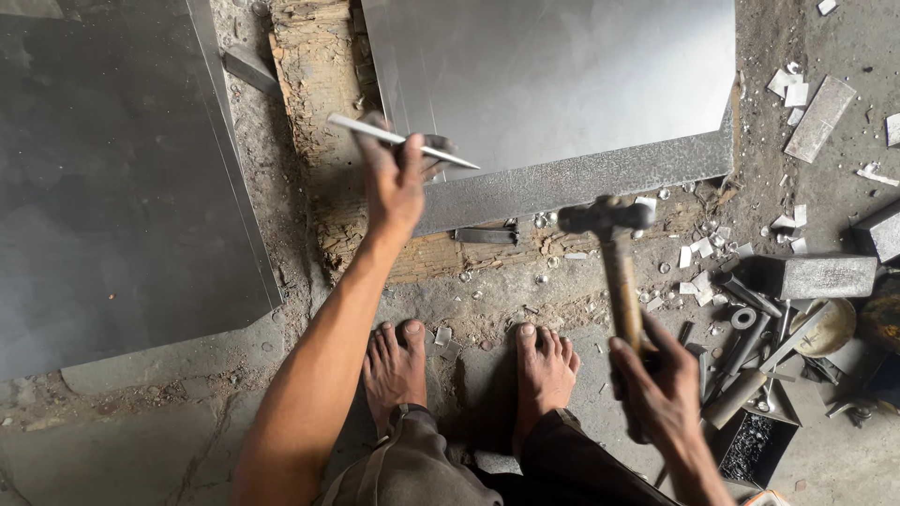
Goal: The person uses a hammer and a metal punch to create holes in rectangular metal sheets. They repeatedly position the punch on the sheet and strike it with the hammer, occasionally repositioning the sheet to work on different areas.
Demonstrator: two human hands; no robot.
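The person squats barefoot on the gritty floor, and the left hand [398, 183] pinches a thin metal rod [403, 141] between thumb and fingers, holding it slantwise with its far tip touching the near part of a metal sheet [562, 84]. That sheet lies across a worn wooden block [319, 84], with a rougher grey strip along its near edge. The right hand [661, 389] is wrapped tight round the wooden handle of a hammer [614, 244], whose head hangs in the air just short of the sheet, well apart from the rod.

To my eye the rod wants steadying first: tip planted, fingers kept low on the shaft and clear of its struck end (the hammer face is small, so a glancing blow looks a real risk). A short, square stroke should serve better than a wide swing, with the sheet kept flat over the block.

Another larger sheet [112, 187] lies to the left; offcuts and tools [759, 347] are strewn to the right.
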